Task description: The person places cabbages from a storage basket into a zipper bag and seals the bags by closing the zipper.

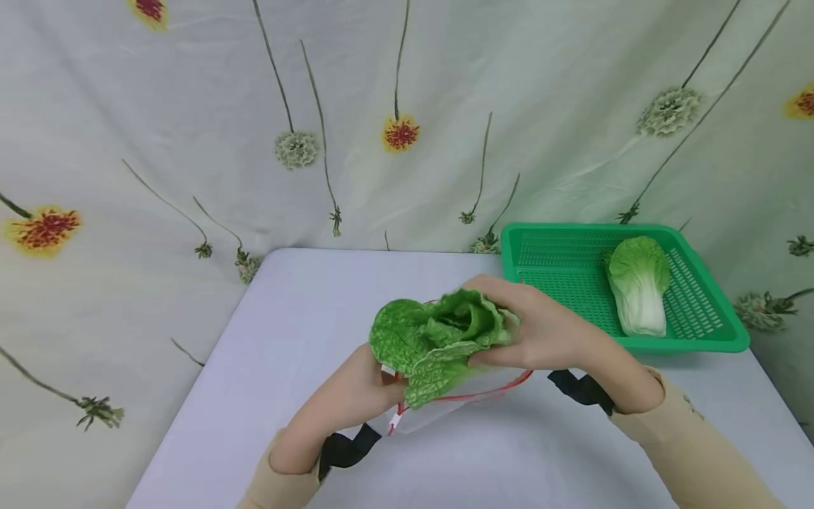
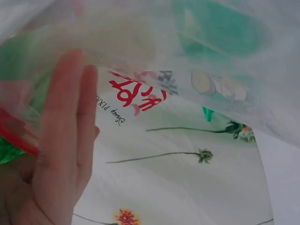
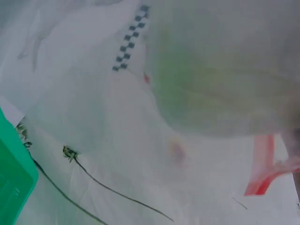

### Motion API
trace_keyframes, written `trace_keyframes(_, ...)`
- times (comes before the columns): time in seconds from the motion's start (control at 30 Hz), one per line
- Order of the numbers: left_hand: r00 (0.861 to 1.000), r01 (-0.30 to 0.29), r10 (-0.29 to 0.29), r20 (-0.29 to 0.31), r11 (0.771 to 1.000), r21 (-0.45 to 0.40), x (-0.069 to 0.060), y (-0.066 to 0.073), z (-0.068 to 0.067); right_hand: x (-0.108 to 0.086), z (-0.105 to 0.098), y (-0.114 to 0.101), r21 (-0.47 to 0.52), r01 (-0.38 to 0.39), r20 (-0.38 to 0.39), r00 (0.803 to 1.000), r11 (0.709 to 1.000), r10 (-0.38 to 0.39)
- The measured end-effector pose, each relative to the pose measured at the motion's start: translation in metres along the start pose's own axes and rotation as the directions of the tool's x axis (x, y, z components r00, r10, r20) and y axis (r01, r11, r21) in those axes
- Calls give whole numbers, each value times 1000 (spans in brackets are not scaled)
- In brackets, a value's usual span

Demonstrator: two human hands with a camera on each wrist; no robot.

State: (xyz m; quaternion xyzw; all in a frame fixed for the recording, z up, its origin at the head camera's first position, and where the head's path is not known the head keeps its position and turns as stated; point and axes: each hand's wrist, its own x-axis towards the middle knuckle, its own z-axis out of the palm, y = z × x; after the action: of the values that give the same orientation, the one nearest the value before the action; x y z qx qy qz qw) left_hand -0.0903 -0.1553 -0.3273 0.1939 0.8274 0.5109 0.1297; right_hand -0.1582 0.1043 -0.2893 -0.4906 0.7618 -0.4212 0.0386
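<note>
My right hand (image 1: 547,325) grips a leafy green cabbage (image 1: 454,336) at its pale base end, its crinkled leaves facing left. The cabbage is over the mouth of a clear plastic bag (image 1: 439,413) with a red rim. At the bag's left side my left hand (image 1: 359,389) pinches the rim. In the left wrist view, long fingers (image 2: 61,136) lie against the see-through plastic, which bears red lettering and cartoon prints. The right wrist view has a blurred green shape (image 3: 197,89) behind plastic and a piece of red rim (image 3: 262,180); the right hand is mostly hidden there.
A green plastic basket (image 1: 731,318) stands at the table's back right, holding a napa cabbage (image 1: 641,286) with a white stalk. The white tabletop (image 1: 292,318) reaches back to a hanging cloth (image 1: 356,191) printed with flowers. Dark straps (image 1: 346,449) hang at both wrists.
</note>
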Motion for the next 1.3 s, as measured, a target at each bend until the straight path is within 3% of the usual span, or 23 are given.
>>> trace_keyframes(0.17, 998, -52, 54, -25, 996, 72, 5, -7, 0, -4, 8, 9, -220, 132, 64, 991, 966, -120)
trace_keyframes(0.3, 995, -31, 44, -86, 989, 142, 5, -7, 5, -4, 19, 7, -397, 190, -31, 975, 898, -220)
trace_keyframes(0.4, 994, -18, 32, -102, 991, 136, 3, -5, 6, -3, 25, 8, -448, 239, -139, 933, 862, -332)
trace_keyframes(0.47, 995, -5, 17, -93, 992, 122, 2, -4, 5, -2, 28, 10, -447, 276, -166, 909, 851, -382)
trace_keyframes(0.57, 996, 20, -9, -84, 991, 131, 2, -5, 2, -3, 31, 15, -451, 284, -153, 909, 846, -387)
trace_keyframes(0.73, 995, 43, -28, -92, 986, 164, 2, -7, 4, -7, 36, 16, -476, 170, -59, 973, 863, -224)
trace_keyframes(0.87, 997, -4, 19, -81, 984, 179, 6, -10, 10, -3, 42, 11, -517, 111, 81, 993, 849, -80)
trace_keyframes(1.03, 992, -63, 83, -91, 976, 207, 7, -12, 21, 1, 49, 1, -560, 7, 201, 971, 828, 127)
trace_keyframes(1.13, 989, -86, 110, -100, 971, 224, 6, -13, 28, 2, 52, -7, -601, -106, 226, 928, 792, 295)
trace_keyframes(1.23, 985, -102, 131, -112, 967, 232, 4, -12, 31, -1, 53, -13, -629, -172, 210, 901, 758, 379)
trace_keyframes(1.3, 986, -104, 129, -109, 972, 211, 3, -12, 31, -5, 50, -14, -593, -196, 202, 902, 781, 380)
